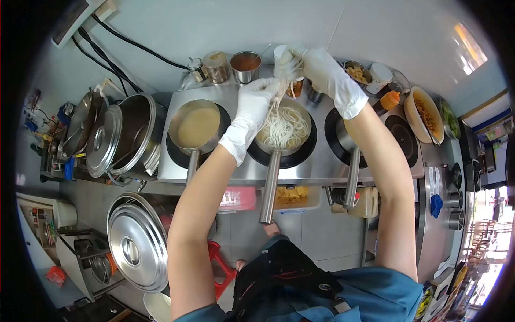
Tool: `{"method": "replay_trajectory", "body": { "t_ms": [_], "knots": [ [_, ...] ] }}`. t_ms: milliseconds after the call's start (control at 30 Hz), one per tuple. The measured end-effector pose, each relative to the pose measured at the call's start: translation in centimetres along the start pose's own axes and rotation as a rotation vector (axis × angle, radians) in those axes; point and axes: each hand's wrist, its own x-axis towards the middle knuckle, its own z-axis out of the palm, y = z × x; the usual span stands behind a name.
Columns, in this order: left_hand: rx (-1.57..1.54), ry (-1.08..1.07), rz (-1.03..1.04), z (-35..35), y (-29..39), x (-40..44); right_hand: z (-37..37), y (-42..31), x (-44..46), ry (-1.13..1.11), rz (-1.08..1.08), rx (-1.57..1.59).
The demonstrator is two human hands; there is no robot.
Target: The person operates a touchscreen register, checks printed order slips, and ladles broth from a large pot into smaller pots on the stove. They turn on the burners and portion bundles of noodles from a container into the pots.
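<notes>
White noodles point(285, 127) hang in strands into the middle saucepan point(307, 115) and lie heaped in its liquid. My left hand point(256, 102), in a white glove, is closed on the upper strands just above the pan's far rim. Higher up and to the right, my gloved right hand point(322, 67) has its fingers curled close to the left fingertips. Blur hides what they grip; something pale and see-through shows there. On the left burner stands a saucepan of pale broth point(198, 127). Another saucepan point(346, 134) sits on the right burner, partly behind my right forearm.
Behind the burners stand a steel pot of red sauce point(245, 64) and several jars. A bowl of brown food point(425, 115) and an orange-capped bottle point(390, 100) are at the right. Large lidded pots point(137, 247) occupy the left. Saucepan handles jut over the counter's front edge point(225, 174).
</notes>
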Motion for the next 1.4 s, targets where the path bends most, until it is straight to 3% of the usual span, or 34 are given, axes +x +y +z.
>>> {"method": "replay_trajectory", "body": {
  "t_ms": [200,267,367,467,500,533,600,667,767,800,867,933,1000,1067,1133,1167,1200,1267,1333,1367,1400],
  "knots": [
    [0.077,0.051,-0.197,-0.1,-5.2,1.1,-0.2,5.7,0.4,-0.004,0.136,-0.166],
    [0.094,-0.029,-0.154,-1.3,-7.9,1.7,-0.1,8.6,0.3,0.022,0.156,-0.194],
    [0.357,-0.158,-0.158,-0.2,-8.8,1.9,-0.6,13.0,0.9,0.023,0.214,-0.356],
    [0.165,-0.193,-0.220,-0.1,-11.0,2.8,-1.8,15.0,1.4,0.040,0.200,-0.533],
    [0.263,-0.271,-0.353,-1.4,-11.0,3.2,-2.2,14.8,1.1,-0.045,0.202,-0.675],
    [0.849,-0.288,-0.111,-2.6,-11.0,3.5,-2.3,14.9,0.7,-0.131,0.203,-0.810],
    [1.043,-0.110,-0.027,-4.9,-10.2,2.5,-2.5,15.9,0.1,-0.231,0.206,-0.947],
    [1.371,0.083,-0.117,-6.5,-9.2,1.9,-1.0,17.1,-0.1,-0.053,0.134,-1.196],
    [1.645,0.067,-0.464,-9.1,-11.0,2.0,2.1,18.7,0.6,-0.172,0.174,-1.097],
    [1.660,0.064,-0.486,-9.6,-11.7,1.5,3.1,19.9,0.5,-0.235,0.154,-1.044],
    [1.548,-0.114,-0.532,-10.9,-12.6,1.0,5.6,22.3,-0.5,-0.191,-0.157,-0.971],
    [1.709,-0.496,-0.425,-13.1,-16.6,1.8,7.2,23.0,-0.6,-0.245,-0.084,-0.907],
    [1.455,-0.138,-0.506,-10.5,-11.5,-1.1,8.5,21.8,-0.7,-0.400,0.187,-0.858],
    [1.182,0.168,-0.340,-9.2,-8.5,-5.2,6.8,22.1,-0.9,-0.343,0.099,-0.697],
    [1.093,0.221,-0.159,-8.0,-4.0,-10.7,4.5,19.6,-1.0,-0.244,0.189,-0.806],
    [0.936,0.249,-0.072,-7.9,-2.8,-14.0,2.5,20.7,-0.9,-0.193,0.196,-0.665],
    [0.780,0.274,0.013,-8.3,-1.6,-17.8,1.6,19.2,-1.0,-0.145,0.227,-0.759],
    [0.841,0.350,0.005,-9.0,1.6,-25.1,-1.9,21.8,-0.2,-0.145,0.287,-0.691],
    [0.930,0.502,0.090,-10.8,3.2,-32.4,-2.8,21.9,-0.3,-0.147,0.289,-0.818],
    [1.027,0.644,0.071,-11.7,3.8,-36.4,-3.7,23.2,-0.2,-0.221,0.158,-0.847],
    [1.125,0.794,0.046,-12.9,4.3,-40.5,-2.3,21.1,-0.8,-0.146,0.222,-0.989]
  ]
}}
